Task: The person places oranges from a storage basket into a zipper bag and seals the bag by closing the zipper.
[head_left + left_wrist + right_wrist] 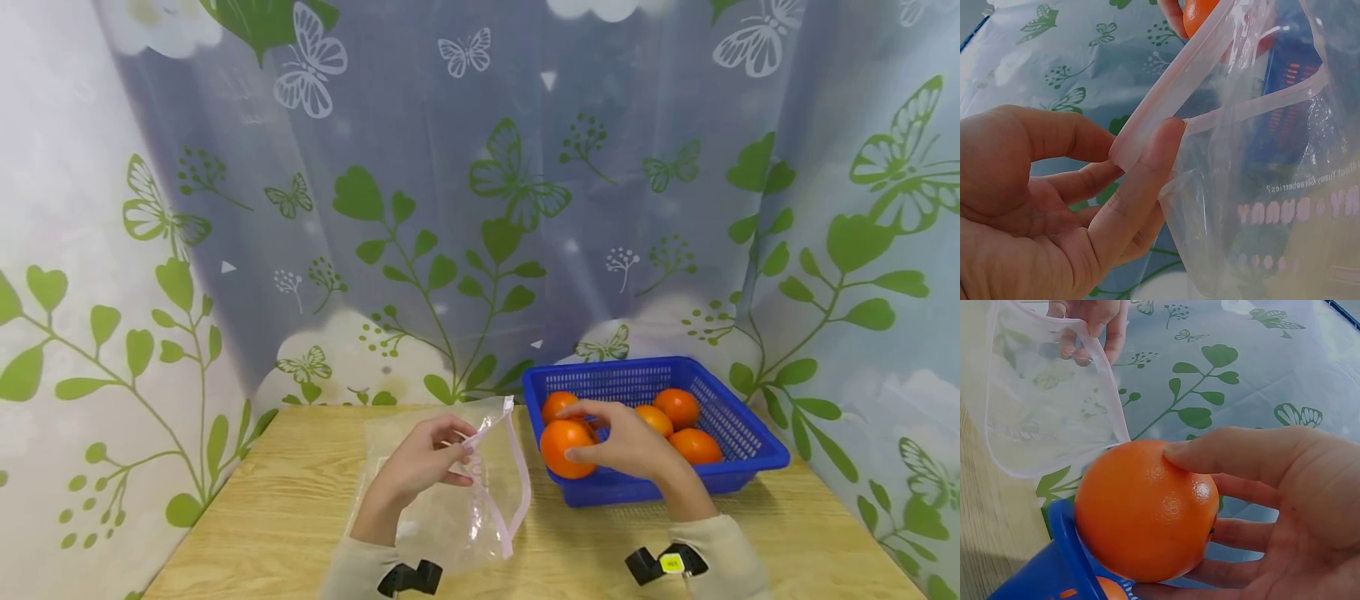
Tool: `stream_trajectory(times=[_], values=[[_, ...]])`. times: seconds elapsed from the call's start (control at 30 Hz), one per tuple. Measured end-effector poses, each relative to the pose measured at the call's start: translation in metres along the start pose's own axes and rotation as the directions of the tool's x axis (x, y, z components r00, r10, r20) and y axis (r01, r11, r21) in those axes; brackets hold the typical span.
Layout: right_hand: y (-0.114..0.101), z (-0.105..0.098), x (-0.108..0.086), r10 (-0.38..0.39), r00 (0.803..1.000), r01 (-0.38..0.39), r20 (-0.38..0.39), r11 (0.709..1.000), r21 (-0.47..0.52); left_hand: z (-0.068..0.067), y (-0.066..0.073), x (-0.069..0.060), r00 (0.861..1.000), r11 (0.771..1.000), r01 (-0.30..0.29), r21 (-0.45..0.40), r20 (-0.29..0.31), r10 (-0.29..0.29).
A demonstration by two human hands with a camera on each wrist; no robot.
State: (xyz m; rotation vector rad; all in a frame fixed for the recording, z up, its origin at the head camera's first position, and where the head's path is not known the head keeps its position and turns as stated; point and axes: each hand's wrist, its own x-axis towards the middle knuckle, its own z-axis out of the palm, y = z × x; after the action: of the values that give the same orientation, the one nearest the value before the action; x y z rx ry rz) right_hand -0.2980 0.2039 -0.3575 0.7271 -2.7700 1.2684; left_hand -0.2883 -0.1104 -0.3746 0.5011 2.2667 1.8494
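A clear plastic zip bag (pixel 442 508) with a pink-edged mouth hangs from my left hand (pixel 426 458). Thumb and fingers pinch the pink rim (pixel 1160 94), and the mouth gapes toward the right. My right hand (pixel 626 437) grips an orange (pixel 567 448) at the left rim of the blue basket (pixel 750 475). In the right wrist view the thumb lies on top of this orange (pixel 1144 512) and the other fingers are behind and below it. Several more oranges (pixel 696 447) lie inside the basket.
The basket stands on the right of a light wood-grain table (pixel 300 500). Behind and at both sides hangs a cloth (pixel 420 217) printed with leaves and butterflies. The bag's lower part lies over the table left of the basket.
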Motion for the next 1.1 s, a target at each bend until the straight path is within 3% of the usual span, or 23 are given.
stream_trajectory(times=[0.63,1.1], values=[[0.004,0.013,-0.005,-0.039,0.997,0.050,-0.062,0.983,0.177,0.000,-0.001,0.000,1.000,1.000,-0.001,-0.004,0.007,0.001],[-0.003,0.026,-0.002,-0.043,0.993,0.064,-0.108,0.978,0.200,0.000,0.001,0.001,0.999,1.000,-0.013,0.002,0.029,0.013]])
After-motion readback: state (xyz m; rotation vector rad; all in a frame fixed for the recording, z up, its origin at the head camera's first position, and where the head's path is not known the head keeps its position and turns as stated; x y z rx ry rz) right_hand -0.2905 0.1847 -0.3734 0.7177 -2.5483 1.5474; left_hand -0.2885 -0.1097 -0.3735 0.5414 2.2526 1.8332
